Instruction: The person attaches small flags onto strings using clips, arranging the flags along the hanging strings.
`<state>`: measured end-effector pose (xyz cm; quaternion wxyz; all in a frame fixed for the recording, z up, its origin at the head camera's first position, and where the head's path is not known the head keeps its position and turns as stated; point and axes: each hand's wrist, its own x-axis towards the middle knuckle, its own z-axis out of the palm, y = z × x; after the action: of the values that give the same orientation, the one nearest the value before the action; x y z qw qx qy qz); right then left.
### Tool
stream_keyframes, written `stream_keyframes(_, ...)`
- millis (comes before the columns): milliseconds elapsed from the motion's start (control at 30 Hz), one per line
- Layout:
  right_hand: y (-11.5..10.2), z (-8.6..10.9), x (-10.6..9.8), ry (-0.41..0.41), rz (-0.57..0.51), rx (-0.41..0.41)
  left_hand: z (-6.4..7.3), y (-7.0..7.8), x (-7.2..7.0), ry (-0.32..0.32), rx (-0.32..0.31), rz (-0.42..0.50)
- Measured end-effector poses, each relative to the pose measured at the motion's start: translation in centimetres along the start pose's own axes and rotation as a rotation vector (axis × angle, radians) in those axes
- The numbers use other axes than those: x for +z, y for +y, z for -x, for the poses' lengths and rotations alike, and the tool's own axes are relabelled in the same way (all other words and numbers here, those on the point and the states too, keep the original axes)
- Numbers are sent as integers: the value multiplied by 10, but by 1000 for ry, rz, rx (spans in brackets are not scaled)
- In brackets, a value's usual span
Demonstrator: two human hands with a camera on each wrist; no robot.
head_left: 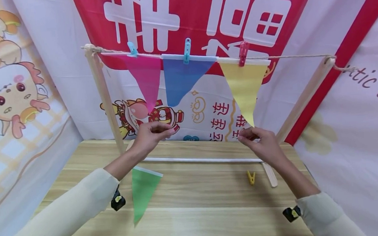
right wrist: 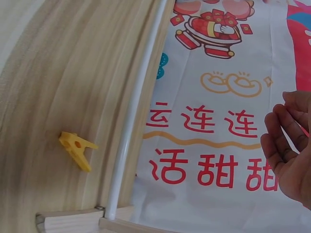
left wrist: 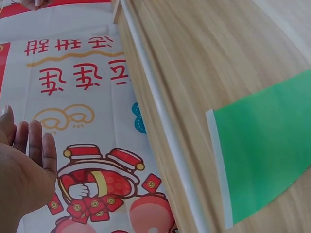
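A string (head_left: 298, 56) runs between two wooden posts. From it hang a pink pennant (head_left: 146, 75) on a light blue clothespin (head_left: 132, 49), a blue pennant (head_left: 186, 76) on another blue clothespin (head_left: 187, 50), and a yellow pennant (head_left: 246, 84) on a red clothespin (head_left: 243, 52). My left hand (head_left: 152, 137) hovers below the pink pennant, fingers loosely bent, holding nothing. Just under the yellow pennant's tip is my right hand (head_left: 260, 142), its fingers relaxed; nothing shows in its grasp in the right wrist view. A green pennant (left wrist: 267, 145) lies on the table.
On the wooden table (head_left: 196, 220), a yellow clothespin (right wrist: 77, 148) lies near the frame's right foot (head_left: 270, 174). A white rod (head_left: 205, 159) joins the bases of the left post (head_left: 103, 98) and right post (head_left: 306, 99). Printed cloth (head_left: 56, 61) hangs behind and at both sides.
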<state>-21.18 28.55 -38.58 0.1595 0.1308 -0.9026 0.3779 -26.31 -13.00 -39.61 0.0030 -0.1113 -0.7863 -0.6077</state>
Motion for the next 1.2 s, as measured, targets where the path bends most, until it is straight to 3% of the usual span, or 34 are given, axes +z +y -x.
stream_keyframes(600,16,11,4,-40,26,52,5,-17,-7,-12,-30,-26)
stream_keyframes(1000,27,19,10,-55,-11,51,5,-34,-6,-31,26,-38)
stream_keyframes(1200,37,24,12,-95,-9,89,8,-42,-10,-18,-16,-32)
